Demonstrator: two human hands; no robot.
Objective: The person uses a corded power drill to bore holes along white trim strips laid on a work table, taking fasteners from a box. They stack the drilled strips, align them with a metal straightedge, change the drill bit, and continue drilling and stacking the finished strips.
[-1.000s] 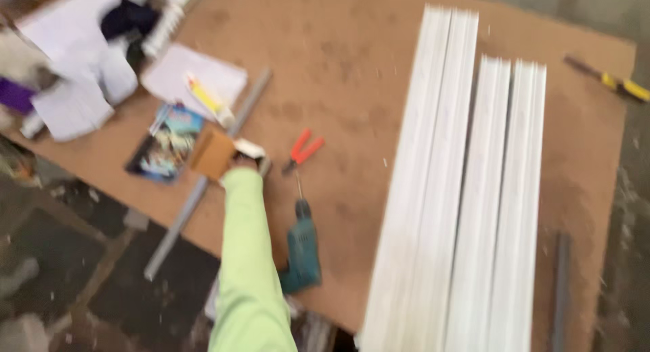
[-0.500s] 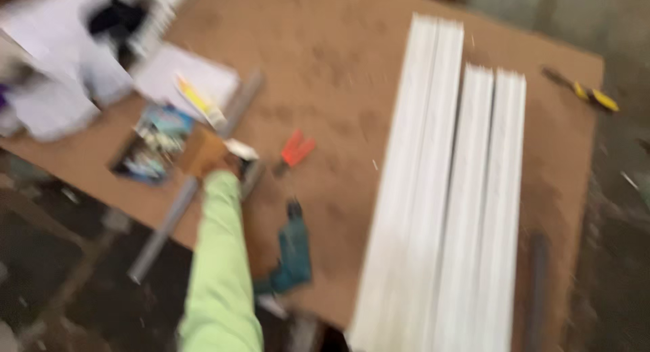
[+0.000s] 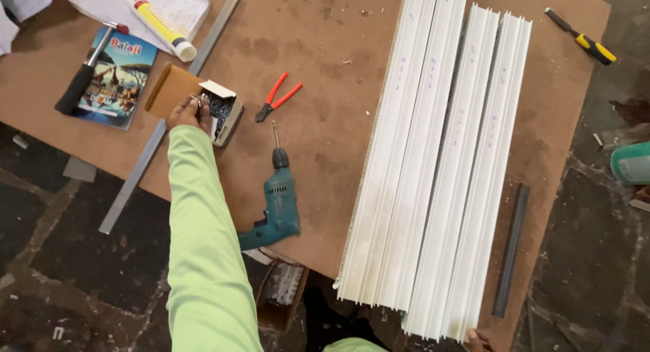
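**Steel screws pinched from a small cardboard box**

Head view: left hand [image 3: 191, 110], in a light green sleeve, reaches to the open cardboard screw box [image 3: 218, 111] at the counter [image 3: 325, 47] near-left edge, fingers [image 3: 197, 105] closed on a few screws [image 3: 196, 100]. They look light, hard, slippery and sharp; best pinched by the shank. Teal drill [image 3: 277, 204] and red pliers [image 3: 277, 97] lie just right. Right hand [image 3: 476, 338] barely shows under the white profiles [image 3: 433, 155]; its grip cannot be told.
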